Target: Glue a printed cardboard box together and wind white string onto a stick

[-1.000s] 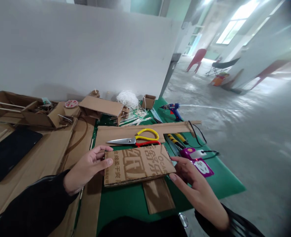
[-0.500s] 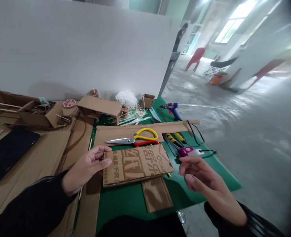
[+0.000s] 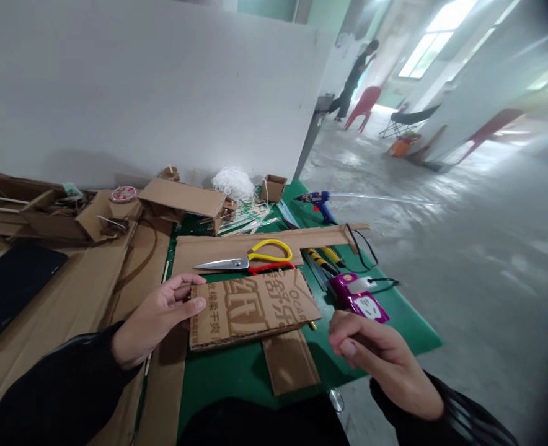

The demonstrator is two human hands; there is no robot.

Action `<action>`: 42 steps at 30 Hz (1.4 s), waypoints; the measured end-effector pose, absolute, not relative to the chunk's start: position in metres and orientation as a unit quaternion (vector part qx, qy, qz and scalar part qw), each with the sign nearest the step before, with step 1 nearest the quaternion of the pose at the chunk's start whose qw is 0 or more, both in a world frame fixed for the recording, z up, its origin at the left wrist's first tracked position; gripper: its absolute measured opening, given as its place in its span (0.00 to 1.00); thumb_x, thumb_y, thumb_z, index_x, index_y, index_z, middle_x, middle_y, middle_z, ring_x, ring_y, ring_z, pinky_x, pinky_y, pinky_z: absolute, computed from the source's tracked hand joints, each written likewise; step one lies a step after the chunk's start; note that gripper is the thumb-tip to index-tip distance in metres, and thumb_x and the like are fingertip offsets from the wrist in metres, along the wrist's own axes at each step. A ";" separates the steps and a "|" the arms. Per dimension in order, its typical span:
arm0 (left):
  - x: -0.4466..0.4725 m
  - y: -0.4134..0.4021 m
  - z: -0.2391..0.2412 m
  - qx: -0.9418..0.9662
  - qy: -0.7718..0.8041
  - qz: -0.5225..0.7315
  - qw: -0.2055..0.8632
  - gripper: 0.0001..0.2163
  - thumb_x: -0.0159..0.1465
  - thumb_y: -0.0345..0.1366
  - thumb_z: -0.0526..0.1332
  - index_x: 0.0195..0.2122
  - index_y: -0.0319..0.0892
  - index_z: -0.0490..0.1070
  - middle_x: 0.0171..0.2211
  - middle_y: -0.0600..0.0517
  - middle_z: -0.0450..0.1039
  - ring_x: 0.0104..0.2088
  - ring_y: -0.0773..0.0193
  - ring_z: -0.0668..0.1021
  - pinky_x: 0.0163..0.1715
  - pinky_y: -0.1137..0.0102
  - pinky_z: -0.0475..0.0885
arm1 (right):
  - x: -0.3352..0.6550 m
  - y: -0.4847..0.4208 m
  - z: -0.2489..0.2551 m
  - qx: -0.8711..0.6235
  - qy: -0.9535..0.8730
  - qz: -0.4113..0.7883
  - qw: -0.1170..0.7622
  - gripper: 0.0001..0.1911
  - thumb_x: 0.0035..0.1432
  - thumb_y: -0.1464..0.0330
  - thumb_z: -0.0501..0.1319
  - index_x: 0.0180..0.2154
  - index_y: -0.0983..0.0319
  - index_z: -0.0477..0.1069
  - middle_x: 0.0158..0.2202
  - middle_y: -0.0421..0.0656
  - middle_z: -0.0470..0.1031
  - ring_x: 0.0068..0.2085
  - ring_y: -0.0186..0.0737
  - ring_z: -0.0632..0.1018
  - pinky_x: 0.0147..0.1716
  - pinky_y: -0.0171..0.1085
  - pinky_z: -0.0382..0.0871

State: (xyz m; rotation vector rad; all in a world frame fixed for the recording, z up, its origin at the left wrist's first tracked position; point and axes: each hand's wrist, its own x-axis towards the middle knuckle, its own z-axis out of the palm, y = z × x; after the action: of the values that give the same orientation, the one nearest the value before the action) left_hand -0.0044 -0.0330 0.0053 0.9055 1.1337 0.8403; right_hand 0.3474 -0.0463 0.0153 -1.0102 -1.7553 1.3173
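Note:
My left hand (image 3: 172, 313) grips the left edge of a printed cardboard piece (image 3: 253, 310), thumb on top and fingers behind. The piece is held above the green table, tilted a little, with corrugated edges showing at its front. To its right my right hand (image 3: 371, 347) hovers apart from it, fingers curled and thumb tip pressed against them; nothing shows in them. Scissors (image 3: 248, 260) with one yellow and one red handle lie just behind the cardboard piece. A small plain cardboard strip (image 3: 290, 362) is partly hidden under it. Beyond my right hand is a purple power socket (image 3: 360, 297).
A blue glue gun (image 3: 318, 204) stands at the back right of the green table (image 3: 413, 328). Behind the scissors lies a long cardboard strip (image 3: 209, 248). White string (image 3: 233, 184) and a small cardboard box (image 3: 274, 188) sit farther back. A person (image 3: 355, 77) is in the distance.
My right hand has moved slightly left and down, and its fingers have closed. More of the purple socket shows. My left hand keeps its hold. The distant person has come further into view.

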 end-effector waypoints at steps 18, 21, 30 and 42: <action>-0.006 -0.031 0.003 0.399 0.509 0.369 0.668 0.18 0.60 0.40 0.67 0.48 0.46 0.64 0.43 0.53 0.77 0.38 0.65 0.78 0.35 0.72 0.72 | 0.359 -0.070 0.014 -0.395 -0.612 0.521 0.445 0.07 0.58 0.63 0.64 0.30 0.59 0.74 0.35 0.44 0.63 0.28 0.37 0.68 0.25 0.36 0.65; -0.006 -0.031 0.004 0.401 0.512 0.368 0.664 0.17 0.60 0.40 0.67 0.48 0.46 0.64 0.42 0.53 0.77 0.38 0.64 0.78 0.36 0.72 0.72 | 0.356 -0.077 0.009 -0.407 -0.588 0.530 0.455 0.10 0.63 0.62 0.58 0.31 0.59 0.71 0.32 0.43 0.66 0.27 0.36 0.67 0.24 0.35 0.62; -0.001 -0.031 0.012 0.412 0.544 0.352 0.641 0.18 0.59 0.43 0.67 0.47 0.46 0.65 0.42 0.52 0.78 0.40 0.62 0.78 0.36 0.71 0.71 | 0.343 -0.094 -0.020 -0.536 -0.573 0.499 0.368 0.19 0.68 0.58 0.50 0.26 0.59 0.61 0.18 0.33 0.54 0.19 0.31 0.56 0.19 0.32 0.53; -0.002 -0.031 0.012 0.405 0.542 0.355 0.645 0.19 0.57 0.43 0.69 0.46 0.46 0.65 0.42 0.53 0.79 0.41 0.61 0.79 0.40 0.70 0.72 | 0.299 -0.084 -0.033 -0.648 -0.651 0.042 0.394 0.12 0.60 0.59 0.62 0.41 0.60 0.67 0.18 0.30 0.54 0.16 0.30 0.62 0.19 0.31 0.58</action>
State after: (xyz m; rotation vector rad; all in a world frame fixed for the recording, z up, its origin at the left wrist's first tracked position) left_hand -0.0020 -0.0313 0.0116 0.9215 1.2330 0.8087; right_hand 0.2992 -0.0841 -0.0331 -1.6434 -1.6502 0.1060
